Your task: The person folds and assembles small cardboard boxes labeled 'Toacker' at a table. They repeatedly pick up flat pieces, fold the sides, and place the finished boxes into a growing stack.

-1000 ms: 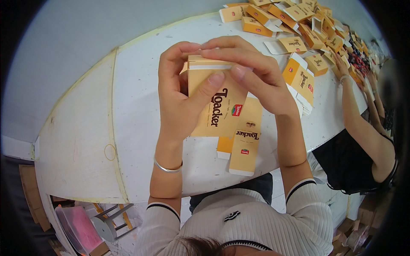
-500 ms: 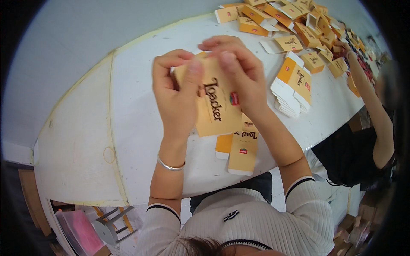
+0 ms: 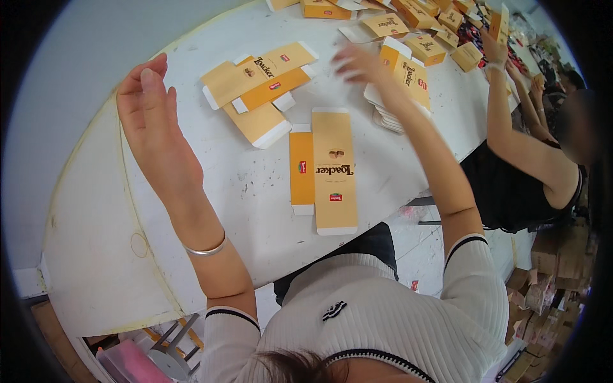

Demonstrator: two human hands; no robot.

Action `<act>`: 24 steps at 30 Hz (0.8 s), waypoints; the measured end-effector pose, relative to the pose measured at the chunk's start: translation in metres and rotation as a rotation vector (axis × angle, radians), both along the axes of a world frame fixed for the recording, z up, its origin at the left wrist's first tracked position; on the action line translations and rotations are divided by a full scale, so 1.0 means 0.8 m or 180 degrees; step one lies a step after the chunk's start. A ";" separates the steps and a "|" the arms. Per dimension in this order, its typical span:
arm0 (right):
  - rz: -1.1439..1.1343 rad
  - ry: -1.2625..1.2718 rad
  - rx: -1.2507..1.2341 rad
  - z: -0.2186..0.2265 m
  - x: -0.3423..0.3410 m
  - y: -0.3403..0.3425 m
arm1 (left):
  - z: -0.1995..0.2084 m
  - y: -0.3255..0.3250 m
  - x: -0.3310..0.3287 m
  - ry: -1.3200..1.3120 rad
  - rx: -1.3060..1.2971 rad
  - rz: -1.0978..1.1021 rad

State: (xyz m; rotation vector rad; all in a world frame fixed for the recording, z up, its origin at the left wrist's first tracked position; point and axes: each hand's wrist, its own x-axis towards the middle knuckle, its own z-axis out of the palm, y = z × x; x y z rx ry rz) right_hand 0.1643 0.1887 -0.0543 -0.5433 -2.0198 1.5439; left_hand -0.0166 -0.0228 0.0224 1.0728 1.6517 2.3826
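Observation:
My left hand is raised at the left, fingers stretched out, with nothing in it. Just to its right, flat yellow-and-beige cartons lie crossed over one another: an upper carton and a lower carton. Blurred by motion, my right hand is empty with its fingers apart, beside a stack of flat cartons at the right. Another flat carton lies in front of me, its long side pointing toward my body.
Folded-up yellow boxes are heaped along the far right of the white table. A co-worker's arm reaches over that side, holding a box. Below the left table edge are a grey stool and a pink bag.
Both hands have let go of the carton they held; cartons now lie crossed at the left. My left hand has moved left, my right toward the stack. The view has shifted.

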 end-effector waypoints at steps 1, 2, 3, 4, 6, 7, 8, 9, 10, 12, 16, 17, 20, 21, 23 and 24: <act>-0.0557 -0.1281 0.1407 -0.012 -0.016 -0.047 | -0.002 0.000 -0.001 -0.0051 0.0019 -0.0044; -0.0471 -0.1953 0.2673 -0.024 -0.021 -0.070 | -0.002 0.000 -0.001 -0.0066 0.0033 -0.0057; -0.0601 -0.2056 0.3265 -0.049 -0.028 -0.085 | -0.002 -0.001 0.000 -0.0075 0.0041 -0.0075; -0.0670 -0.1928 0.3420 -0.064 -0.031 -0.086 | -0.001 -0.001 -0.001 -0.0087 0.0048 -0.0094; -0.0816 -0.1652 0.3748 -0.084 -0.036 -0.083 | -0.001 -0.001 0.000 -0.0124 0.0049 -0.0101; -0.1123 -0.1457 0.3695 -0.090 -0.043 -0.079 | -0.001 -0.001 0.001 -0.0143 0.0041 -0.0095; -0.1113 -0.1377 0.3534 -0.093 -0.043 -0.074 | -0.001 -0.001 0.002 -0.0130 0.0022 -0.0129; -0.1104 -0.1299 0.3372 -0.095 -0.041 -0.070 | -0.002 0.001 0.005 -0.0116 0.0003 -0.0164; -0.1079 -0.1206 0.3214 -0.089 -0.043 -0.070 | -0.002 0.002 0.006 -0.0098 -0.0014 -0.0180; -0.1165 -0.0985 0.2575 -0.073 -0.037 -0.071 | -0.004 0.005 0.008 -0.0038 -0.0189 -0.0454; -0.1464 0.1019 0.1740 -0.008 -0.045 -0.057 | -0.013 0.012 0.027 0.0072 -0.1004 -0.1425; -0.1477 0.1427 0.1766 0.014 -0.051 -0.057 | -0.017 0.013 0.029 -0.0188 -0.1223 -0.1922; -0.1512 0.2452 0.1997 0.063 -0.074 -0.058 | -0.039 0.023 0.029 -0.0943 -0.1377 -0.3408; -0.1532 0.2641 0.2162 0.069 -0.083 -0.059 | -0.053 0.027 0.028 -0.1188 -0.1124 -0.3893; -0.1605 0.2897 0.2384 0.072 -0.095 -0.060 | -0.057 0.035 0.030 -0.1197 -0.0953 -0.4273; -0.1613 0.2986 0.2224 0.072 -0.098 -0.061 | -0.056 0.037 0.038 -0.0960 -0.1037 -0.4161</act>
